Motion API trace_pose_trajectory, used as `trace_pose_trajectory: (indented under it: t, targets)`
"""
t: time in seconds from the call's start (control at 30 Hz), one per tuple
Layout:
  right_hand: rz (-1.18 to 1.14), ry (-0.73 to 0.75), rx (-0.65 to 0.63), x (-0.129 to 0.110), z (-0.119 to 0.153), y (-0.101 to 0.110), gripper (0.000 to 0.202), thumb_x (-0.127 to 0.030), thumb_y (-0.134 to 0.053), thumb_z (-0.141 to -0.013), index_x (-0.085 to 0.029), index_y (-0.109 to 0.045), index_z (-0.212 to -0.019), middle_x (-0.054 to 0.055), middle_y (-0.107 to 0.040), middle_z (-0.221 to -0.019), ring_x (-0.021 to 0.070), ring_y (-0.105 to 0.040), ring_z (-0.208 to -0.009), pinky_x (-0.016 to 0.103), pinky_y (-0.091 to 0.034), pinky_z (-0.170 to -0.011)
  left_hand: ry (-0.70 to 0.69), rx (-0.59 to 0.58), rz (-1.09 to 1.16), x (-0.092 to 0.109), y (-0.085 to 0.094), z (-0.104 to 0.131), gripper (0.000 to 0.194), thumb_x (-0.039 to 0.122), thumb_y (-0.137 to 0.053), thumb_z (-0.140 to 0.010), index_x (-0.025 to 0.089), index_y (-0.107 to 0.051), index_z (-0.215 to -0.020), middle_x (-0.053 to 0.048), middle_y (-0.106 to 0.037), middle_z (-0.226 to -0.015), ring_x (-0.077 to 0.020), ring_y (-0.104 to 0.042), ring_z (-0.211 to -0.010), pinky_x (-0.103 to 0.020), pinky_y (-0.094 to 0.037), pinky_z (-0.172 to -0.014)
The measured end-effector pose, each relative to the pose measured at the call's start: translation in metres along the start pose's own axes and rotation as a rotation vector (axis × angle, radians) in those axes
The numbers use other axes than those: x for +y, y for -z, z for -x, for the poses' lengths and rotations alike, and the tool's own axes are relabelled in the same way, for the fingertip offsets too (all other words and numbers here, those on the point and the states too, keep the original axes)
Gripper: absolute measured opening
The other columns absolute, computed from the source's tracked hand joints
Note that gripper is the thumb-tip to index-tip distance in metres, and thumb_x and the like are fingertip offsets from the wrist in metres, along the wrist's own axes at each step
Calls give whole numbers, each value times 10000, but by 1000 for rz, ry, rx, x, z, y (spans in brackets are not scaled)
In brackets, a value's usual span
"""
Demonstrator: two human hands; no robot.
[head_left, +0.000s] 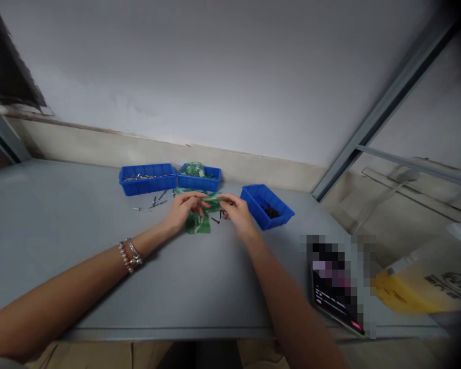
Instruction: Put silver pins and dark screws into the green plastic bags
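Observation:
Both hands pinch a small green plastic bag (212, 198) above the middle of the table. My left hand (185, 209) has the bag's left side between its fingers, and my right hand (234, 209) grips its right side. Below them another green bag (198, 224) lies flat on the table. Black screws (215, 220) lie beside it, near my right fingers. Several silver rivets (158, 203) are scattered left of my left hand. What the held bag contains is hidden.
Blue bins line the back: one with silver rivets (148, 178), one with green bags (195, 169), and, to the right, one with black screws (271, 211). A phone (332, 292) leans at the right front, near a yellow-and-clear plastic bag (418, 292). Metal posts (340, 164) border the table.

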State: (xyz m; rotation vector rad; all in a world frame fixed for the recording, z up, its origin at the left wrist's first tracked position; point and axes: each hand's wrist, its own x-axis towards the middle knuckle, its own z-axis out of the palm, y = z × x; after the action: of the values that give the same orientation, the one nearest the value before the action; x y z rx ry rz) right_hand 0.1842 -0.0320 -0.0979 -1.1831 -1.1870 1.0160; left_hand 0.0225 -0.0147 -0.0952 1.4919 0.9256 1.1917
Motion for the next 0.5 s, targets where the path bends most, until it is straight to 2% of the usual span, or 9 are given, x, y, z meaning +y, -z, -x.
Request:
trace_pose_trajectory:
  t: [0.13, 0.3, 0.4, 0.5]
  targets:
    - [-54, -41, 4, 2, -2, 1, 156, -232, -568, -685, -243, -701, -767, 9, -627, -762, 122, -532, -609, 239, -414, -515, -21, 77, -38, 0, -1, -2, 295, 435, -630, -705, 144, -662, -737, -40, -641, -636, -141, -543, -521, -264, -412, -530]
    - [-226, -60, -33, 6, -6, 3, 264, -234, -550, -699, -260, -668, -934, -18, -610, -705, 116, -531, -559, 246, -404, -511, -90, 125, -121, -6, -2, -4, 279, 405, -723, -629, 155, -626, -705, -13, -585, -623, -132, -512, -567, -248, -381, -540]
    - [-260, -117, 3, 6, -7, 2, 292, -306, -587, -719, -250, -623, -1004, -25, -606, -691, 118, -542, -554, 239, -392, -497, -138, 117, -155, -11, -1, -5, 261, 362, -709, -656, 164, -616, -799, 37, -482, -560, -112, -456, -517, -231, -340, -507]
    - [-178, -133, -17, 4, -3, 1, 259, -422, -628, -726, -221, -639, -888, -10, -608, -697, 110, -532, -560, 235, -386, -503, -201, 115, -180, -13, -1, -5, 327, 319, -689, -698, 182, -589, -978, 66, -424, -561, -108, -444, -517, -223, -342, -510]
